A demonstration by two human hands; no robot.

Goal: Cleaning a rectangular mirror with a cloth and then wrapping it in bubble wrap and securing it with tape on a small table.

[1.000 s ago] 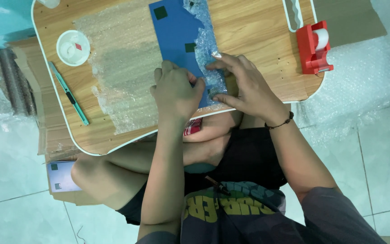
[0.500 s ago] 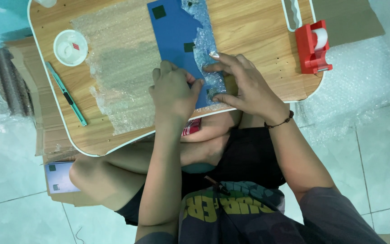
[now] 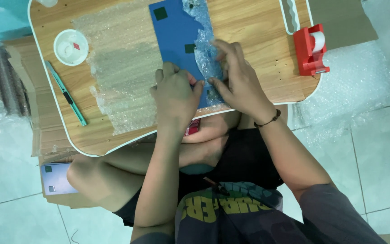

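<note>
On the bench's near edge, my left hand (image 3: 174,92) presses flat on the blue box (image 3: 179,43), fingers curled over its near end. My right hand (image 3: 235,79) sits just beside it, fingertips pinching the strip of bubble wrap (image 3: 204,40) that is folded over the box's right side. The box lies lengthwise away from me, on top of a wider wrap sheet (image 3: 118,68) spread to its left. I judge I am in the middle of wrapping: one flap is over, the rest is still flat. Next, the flap wants holding tight while the big sheet rolls over. Further out, a teal knife (image 3: 66,94) and a white lid (image 3: 71,47) lie to the left, and a red tape dispenser (image 3: 311,49) stands well apart on the right.
</note>
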